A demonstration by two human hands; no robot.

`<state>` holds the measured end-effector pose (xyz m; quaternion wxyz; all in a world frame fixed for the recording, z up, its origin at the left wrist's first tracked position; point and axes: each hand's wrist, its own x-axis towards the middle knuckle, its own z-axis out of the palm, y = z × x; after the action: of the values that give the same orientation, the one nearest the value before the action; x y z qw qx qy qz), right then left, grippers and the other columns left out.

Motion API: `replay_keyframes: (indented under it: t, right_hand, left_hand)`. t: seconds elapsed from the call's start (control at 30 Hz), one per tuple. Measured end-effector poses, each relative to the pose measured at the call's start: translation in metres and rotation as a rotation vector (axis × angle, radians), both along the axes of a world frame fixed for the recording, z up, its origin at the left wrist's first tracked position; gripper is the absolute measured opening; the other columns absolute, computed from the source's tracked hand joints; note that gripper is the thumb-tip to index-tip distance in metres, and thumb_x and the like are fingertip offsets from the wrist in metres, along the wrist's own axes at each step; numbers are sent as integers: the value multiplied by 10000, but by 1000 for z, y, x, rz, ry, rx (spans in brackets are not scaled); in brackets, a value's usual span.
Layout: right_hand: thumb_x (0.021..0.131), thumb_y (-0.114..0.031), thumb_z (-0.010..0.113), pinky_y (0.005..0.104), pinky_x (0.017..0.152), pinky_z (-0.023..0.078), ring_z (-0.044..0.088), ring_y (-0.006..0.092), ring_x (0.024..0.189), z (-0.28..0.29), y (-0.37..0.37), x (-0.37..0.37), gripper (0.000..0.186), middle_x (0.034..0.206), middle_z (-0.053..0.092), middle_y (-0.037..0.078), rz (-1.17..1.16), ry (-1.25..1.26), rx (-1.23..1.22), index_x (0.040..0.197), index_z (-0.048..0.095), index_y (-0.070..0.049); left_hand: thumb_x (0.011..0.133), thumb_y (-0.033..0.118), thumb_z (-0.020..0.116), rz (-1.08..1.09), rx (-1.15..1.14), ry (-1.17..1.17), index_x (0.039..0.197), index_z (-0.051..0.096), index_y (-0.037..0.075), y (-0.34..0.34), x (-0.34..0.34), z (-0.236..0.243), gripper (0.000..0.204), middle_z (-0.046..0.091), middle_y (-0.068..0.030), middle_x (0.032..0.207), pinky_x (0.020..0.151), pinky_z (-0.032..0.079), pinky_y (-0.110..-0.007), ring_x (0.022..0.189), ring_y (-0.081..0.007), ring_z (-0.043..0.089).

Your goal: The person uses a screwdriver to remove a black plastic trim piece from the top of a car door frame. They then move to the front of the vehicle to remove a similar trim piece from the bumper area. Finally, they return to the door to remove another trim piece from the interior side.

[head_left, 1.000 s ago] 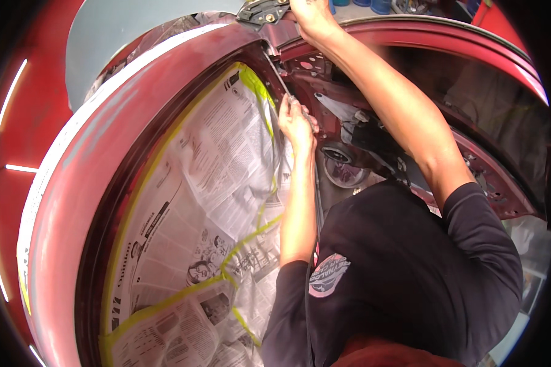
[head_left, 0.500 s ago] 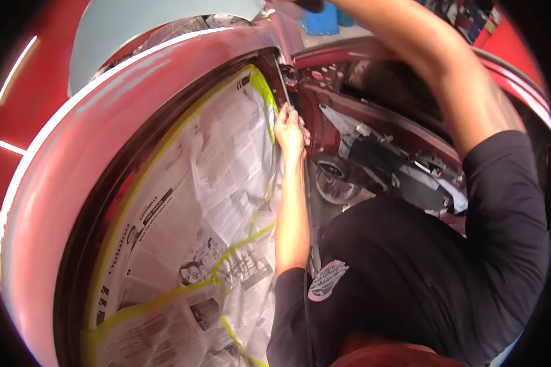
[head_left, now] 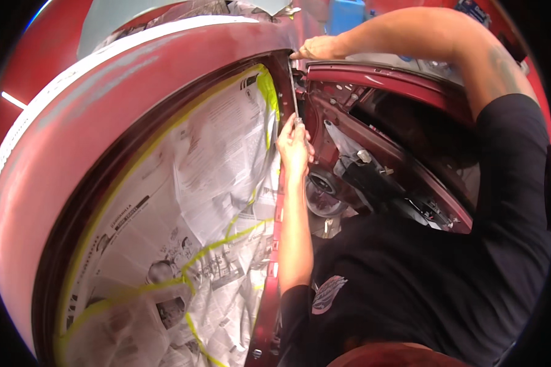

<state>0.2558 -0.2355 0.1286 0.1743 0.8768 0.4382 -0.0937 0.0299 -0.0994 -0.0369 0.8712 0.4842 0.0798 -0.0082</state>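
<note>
My left hand (head_left: 296, 147) is closed around the lower end of a long thin metal rod (head_left: 294, 88). The rod runs upward along the car's door pillar, beside the hinge area of the open maroon door (head_left: 386, 73). At the rod's upper end, my right hand (head_left: 317, 48) reaches in from the right with its fingers curled. Its fingertips touch the corner of the door frame (head_left: 281, 61); what they pinch, if anything, is too small to make out. The kind of tool cannot be told, since its handle is hidden in my left hand.
Newspaper sheets (head_left: 208, 165) with yellow-green masking tape (head_left: 217, 246) cover the door opening at left. The curved body panel (head_left: 104, 92) has grey sanded patches. The door's inner side shows a speaker (head_left: 322, 192) and bare metal. A blue container (head_left: 346, 15) stands behind.
My right hand has come down from the upper edge to the rod's upper end. My left hand keeps its grip on the rod. The view has shifted a little.
</note>
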Motion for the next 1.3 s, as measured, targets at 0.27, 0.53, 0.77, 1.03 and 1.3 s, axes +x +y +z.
replay_keyframes:
  t: [0.27, 0.53, 0.77, 1.03, 1.3]
  right_hand:
    - [863, -119, 571, 520, 779, 521, 662, 470, 898, -50, -33, 38, 761, 1008, 649, 335, -19, 59, 97, 1527, 249, 70]
    - [903, -39, 460, 513, 793, 528, 664, 430, 902, -20, -22, 32, 679, 976, 675, 251, 77, -68, -64, 1560, 300, -97]
    - [944, -63, 405, 502, 734, 548, 685, 402, 825, 1, -9, 15, 631, 837, 672, 216, 88, -181, -301, 1565, 303, -110]
    - [935, -13, 401, 473, 794, 548, 675, 386, 871, 2, -9, 16, 690, 864, 673, 201, 92, -203, -365, 1593, 223, -118]
    - [896, 10, 445, 481, 744, 542, 667, 390, 782, 1, -10, 17, 764, 798, 659, 196, 122, -206, -358, 1605, 192, -124]
  left_hand:
    - [991, 120, 548, -43, 18, -26, 1466, 456, 23, 6, 8, -5, 494, 561, -21, 718, 310, 326, -229, 393, -77, 453]
    - [1010, 121, 531, -10, 20, -14, 1454, 461, 8, -1, 1, -4, 463, 538, -14, 714, 312, 337, -230, 400, -75, 456]
    - [1023, 129, 526, 8, 29, -35, 1452, 475, 21, -5, -4, -7, 445, 533, -5, 719, 309, 336, -227, 404, -70, 468]
    - [1018, 139, 529, 46, 49, -48, 1452, 474, 26, -20, -3, 0, 452, 549, -13, 732, 320, 346, -231, 420, -79, 480]
    - [1032, 132, 527, 126, 19, -46, 1469, 447, 7, -44, -1, -1, 461, 519, -10, 695, 307, 355, -239, 397, -70, 466]
